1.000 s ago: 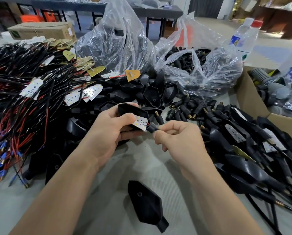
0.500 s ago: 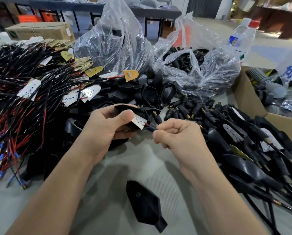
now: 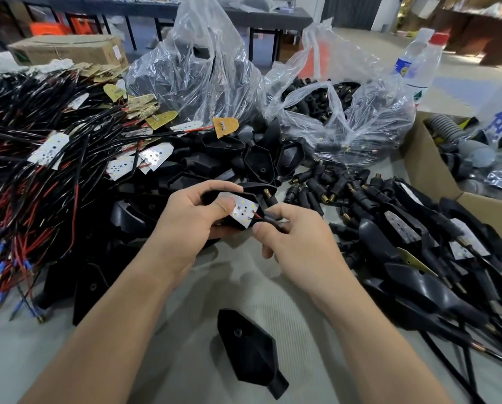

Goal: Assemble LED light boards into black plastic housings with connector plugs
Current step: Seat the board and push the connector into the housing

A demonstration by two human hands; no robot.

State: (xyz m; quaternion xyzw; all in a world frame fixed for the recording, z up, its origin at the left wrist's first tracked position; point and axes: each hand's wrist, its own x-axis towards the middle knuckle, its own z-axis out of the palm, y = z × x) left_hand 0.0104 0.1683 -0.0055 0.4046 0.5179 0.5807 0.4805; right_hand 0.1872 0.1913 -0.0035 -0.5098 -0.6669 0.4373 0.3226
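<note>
- The left hand grips a black plastic housing, fingers curled over its far rim and the thumb pressed on the left edge of the LED board lying in it.
- The right hand pinches a black connector plug between thumb and forefinger at the housing's narrow end, just beside the board.
- The board is a small white plate, roughly shield-shaped, with several pale LED dots on its face; a thin red wire leaves its right edge toward the plug.
- Housing and board are held above the grey table, between both hands, near the middle of the view.
- A spare black housing lies alone on the table close to the person, tapered end pointing toward the lower right.
- Left of the hands spreads a heap of black and red wires with white boards attached.
- Beyond the hands sit empty housings, loose plugs and two clear plastic bags.
- At right lies a pile of finished-looking housings, beside a cardboard box.
</note>
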